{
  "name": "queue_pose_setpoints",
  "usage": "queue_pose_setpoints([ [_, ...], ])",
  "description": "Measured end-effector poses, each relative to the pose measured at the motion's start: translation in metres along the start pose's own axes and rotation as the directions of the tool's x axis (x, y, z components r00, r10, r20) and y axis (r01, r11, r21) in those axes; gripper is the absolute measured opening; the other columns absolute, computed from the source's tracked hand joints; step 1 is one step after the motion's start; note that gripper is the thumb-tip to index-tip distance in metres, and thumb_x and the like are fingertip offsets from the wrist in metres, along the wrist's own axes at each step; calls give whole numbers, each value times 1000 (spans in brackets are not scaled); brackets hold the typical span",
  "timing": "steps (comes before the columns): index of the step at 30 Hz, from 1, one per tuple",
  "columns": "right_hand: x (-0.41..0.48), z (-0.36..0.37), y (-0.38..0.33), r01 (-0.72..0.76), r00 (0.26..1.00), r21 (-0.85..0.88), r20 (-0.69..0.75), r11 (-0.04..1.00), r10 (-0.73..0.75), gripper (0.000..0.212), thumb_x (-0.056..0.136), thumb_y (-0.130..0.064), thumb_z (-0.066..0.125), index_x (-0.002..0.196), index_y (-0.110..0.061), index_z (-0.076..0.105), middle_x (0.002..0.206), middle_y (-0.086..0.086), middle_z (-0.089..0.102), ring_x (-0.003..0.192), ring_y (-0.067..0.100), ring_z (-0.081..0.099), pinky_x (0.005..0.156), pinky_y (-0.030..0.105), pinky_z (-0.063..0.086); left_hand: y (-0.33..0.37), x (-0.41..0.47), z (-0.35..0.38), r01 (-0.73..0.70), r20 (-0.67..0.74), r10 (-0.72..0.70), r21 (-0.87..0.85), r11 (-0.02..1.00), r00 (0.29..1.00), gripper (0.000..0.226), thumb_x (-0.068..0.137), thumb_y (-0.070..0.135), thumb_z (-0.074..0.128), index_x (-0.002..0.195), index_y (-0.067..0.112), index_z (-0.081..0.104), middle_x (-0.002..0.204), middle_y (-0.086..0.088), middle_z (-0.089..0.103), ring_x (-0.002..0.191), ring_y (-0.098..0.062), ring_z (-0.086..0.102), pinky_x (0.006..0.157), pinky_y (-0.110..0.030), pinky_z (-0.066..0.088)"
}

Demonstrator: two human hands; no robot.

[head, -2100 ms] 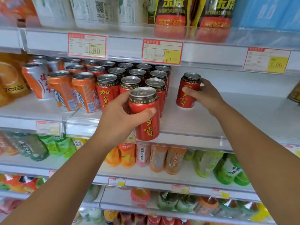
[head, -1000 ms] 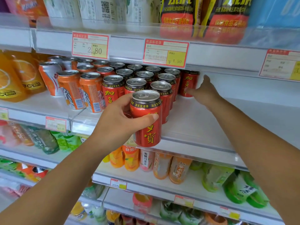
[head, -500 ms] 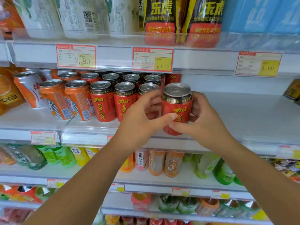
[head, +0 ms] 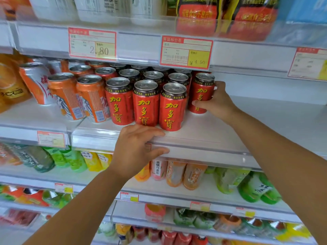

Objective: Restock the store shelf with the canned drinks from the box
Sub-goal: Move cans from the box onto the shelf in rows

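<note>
Trouble is waiting in the tight fit. My right hand [head: 217,101] is wrapping its fingers round a red can [head: 201,93], which seems to be standing on the shelf [head: 265,124] just beside the packed red cans [head: 146,105]. I am judging that a sideways nudge could be toppling those neighbours, or my fingers could be dragging the can over as they let go. My left hand [head: 136,149] is lying loose on the shelf's front edge, holding nothing.

Bare white shelf is stretching away rightward. Orange cans [head: 92,99] are standing to the left and bottles [head: 177,174] are lying below. Price tags [head: 185,52] are hanging above. No box is showing.
</note>
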State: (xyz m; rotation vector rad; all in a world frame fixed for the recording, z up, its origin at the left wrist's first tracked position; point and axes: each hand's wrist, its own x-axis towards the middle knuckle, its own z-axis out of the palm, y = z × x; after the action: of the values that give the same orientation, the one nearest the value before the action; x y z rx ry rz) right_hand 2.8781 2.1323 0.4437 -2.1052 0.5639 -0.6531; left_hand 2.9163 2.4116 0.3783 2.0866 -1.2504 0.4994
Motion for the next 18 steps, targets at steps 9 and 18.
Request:
queue_pose_setpoints([
  [9, 34, 13, 17, 7, 997, -48, -74, 999, -10, 91, 71, -30, 83, 142, -19, 27, 135, 11, 49, 121, 27, 53, 103, 44, 45, -3, -1, 2, 6, -7, -6, 9, 1000, 1000, 47, 71, 64, 68, 104, 32, 72, 104, 19, 70, 95, -10, 62, 88, -40, 47],
  [18, -30, -3, -15, 44, 971, -98, -231, 994, -65, 79, 83, -29, 69, 148, -21, 26, 136, 11, 48, 118, 17, 52, 90, 24, 42, 1, -14, -22, 40, -164, -64, -141, 989, 984, 40, 76, 35, 78, 113, 21, 70, 108, 13, 67, 103, -8, 57, 97, -13, 37],
])
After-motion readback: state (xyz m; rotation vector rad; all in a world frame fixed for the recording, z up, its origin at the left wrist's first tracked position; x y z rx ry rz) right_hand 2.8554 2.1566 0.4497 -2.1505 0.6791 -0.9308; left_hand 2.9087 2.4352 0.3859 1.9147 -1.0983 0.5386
